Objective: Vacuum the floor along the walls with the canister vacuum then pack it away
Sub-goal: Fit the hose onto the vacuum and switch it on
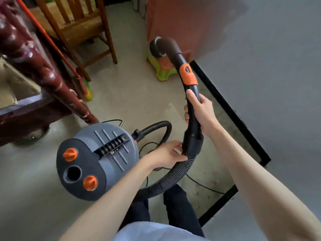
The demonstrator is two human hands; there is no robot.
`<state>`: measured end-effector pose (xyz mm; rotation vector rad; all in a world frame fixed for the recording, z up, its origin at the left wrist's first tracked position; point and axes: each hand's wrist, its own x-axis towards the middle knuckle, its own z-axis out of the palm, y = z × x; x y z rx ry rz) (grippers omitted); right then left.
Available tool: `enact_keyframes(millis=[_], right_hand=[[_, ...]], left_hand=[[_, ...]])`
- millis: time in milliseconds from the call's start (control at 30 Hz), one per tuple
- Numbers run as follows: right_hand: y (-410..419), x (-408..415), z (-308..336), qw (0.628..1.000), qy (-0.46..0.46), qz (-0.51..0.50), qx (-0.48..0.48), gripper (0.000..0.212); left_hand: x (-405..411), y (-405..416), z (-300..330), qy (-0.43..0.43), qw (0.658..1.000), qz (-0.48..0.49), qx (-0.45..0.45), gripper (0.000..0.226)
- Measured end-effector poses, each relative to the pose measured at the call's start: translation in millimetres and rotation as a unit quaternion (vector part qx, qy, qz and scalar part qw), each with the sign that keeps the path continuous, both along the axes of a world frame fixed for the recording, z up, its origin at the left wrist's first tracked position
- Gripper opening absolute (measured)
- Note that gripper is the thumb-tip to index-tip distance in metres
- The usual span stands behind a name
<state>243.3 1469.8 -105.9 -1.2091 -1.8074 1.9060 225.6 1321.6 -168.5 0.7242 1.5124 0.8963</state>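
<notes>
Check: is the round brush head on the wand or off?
On: the brush head sits on the wand's curved tip.

Grey canister vacuum [97,159] with orange knobs sits on the floor around 8 o'clock; its ribbed black hose [171,178] loops right, up to the curved black handle tube [192,105] pointing toward 12.
</notes>
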Motion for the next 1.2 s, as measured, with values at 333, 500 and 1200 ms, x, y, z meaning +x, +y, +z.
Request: enact_keyframes(millis=[333,500,1200], right_hand=[[176,87,33,0.995,0.045,-0.056,0.065,0.032],[276,114,52,0.988,0.077,-0.107,0.078,0.029],[449,77,74,0.919,0.25,-0.301,-0.045,0.025]], left_hand=[[82,186,20,0.017,0.996,-0.082,0.024,0.028],[98,292,25,0.121,0.991,-0.051,0.033,0.04],[-6,481,48,0.418,0.9,0.076,0.099,0.04]])
